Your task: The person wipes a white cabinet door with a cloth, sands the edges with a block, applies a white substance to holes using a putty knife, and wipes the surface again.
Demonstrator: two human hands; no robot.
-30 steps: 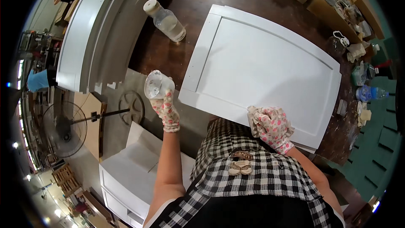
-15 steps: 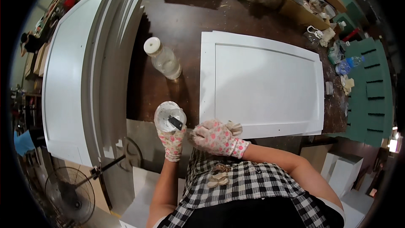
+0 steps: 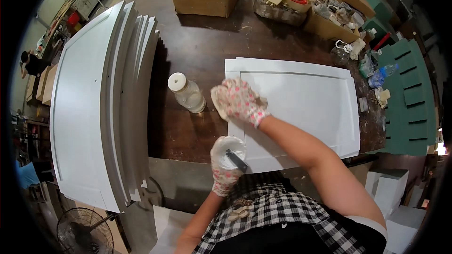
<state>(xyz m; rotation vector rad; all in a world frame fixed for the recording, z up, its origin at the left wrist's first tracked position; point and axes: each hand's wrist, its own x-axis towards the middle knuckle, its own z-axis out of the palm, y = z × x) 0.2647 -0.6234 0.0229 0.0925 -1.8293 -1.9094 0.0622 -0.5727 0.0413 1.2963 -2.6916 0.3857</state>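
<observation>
My left hand (image 3: 225, 177), in a flowered glove, grips a white cup (image 3: 231, 145) near the panel's front left corner. White paste coats the cup's inside, and a dark-handled scraper (image 3: 236, 161) leans in it. My right hand (image 3: 241, 98), gloved the same way, is closed on a beige cloth (image 3: 219, 104) at the left edge of a white framed panel (image 3: 301, 99). The panel lies flat on the dark table. Just left of the cloth stands a clear bottle with a white cap (image 3: 188, 95).
White panels (image 3: 89, 94) are stacked at the left. Across the table's back are a cardboard box (image 3: 207, 2), a clear tub (image 3: 278, 7) and a box of crumpled plastic (image 3: 329, 21). Plastic bottles (image 3: 376, 79) lie at the right. A fan (image 3: 84, 235) stands lower left.
My right hand has moved forward with the cloth, from the panel's front edge to its left edge. My left hand has carried the cup rightward. The whole view has shifted slightly.
</observation>
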